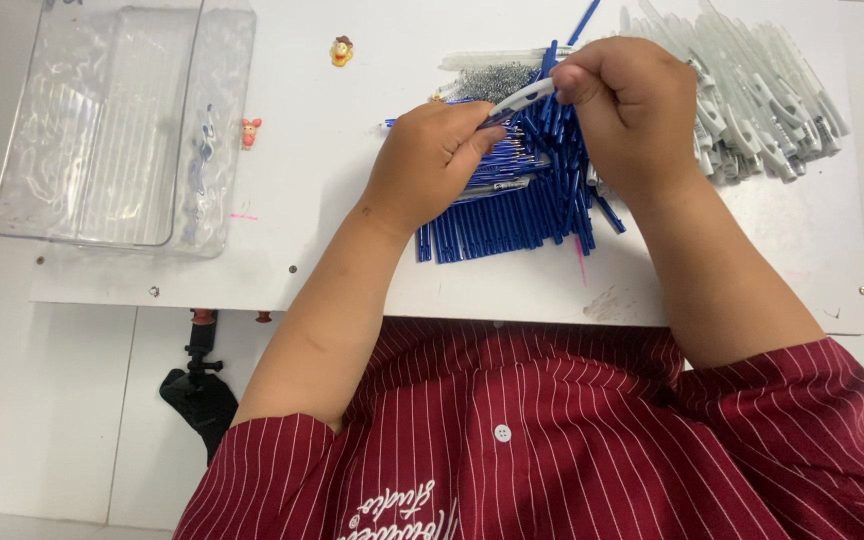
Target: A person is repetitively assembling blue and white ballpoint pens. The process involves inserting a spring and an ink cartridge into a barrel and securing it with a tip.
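A slim white plastic pen barrel (520, 98) is pinched at its two ends between both hands, above a heap of blue plastic pen refills (512, 205) on the white tabletop (332, 150). The left hand (432, 160) grips its lower end; the right hand (632, 105) clenches its upper end. Just right lies a pile of white pen barrels (762, 100); far left, a clear plastic tray (122, 120).

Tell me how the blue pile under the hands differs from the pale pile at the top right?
The blue pile is dark blue thin rods; the pale pile is clear-whitish pieces with clips. The blue pile lies in the middle of the white board, partly under the left hand and the right hand; the pale pile sits beyond the right hand at the board's far right. Both are slim, pen-like parts heaped side by side.
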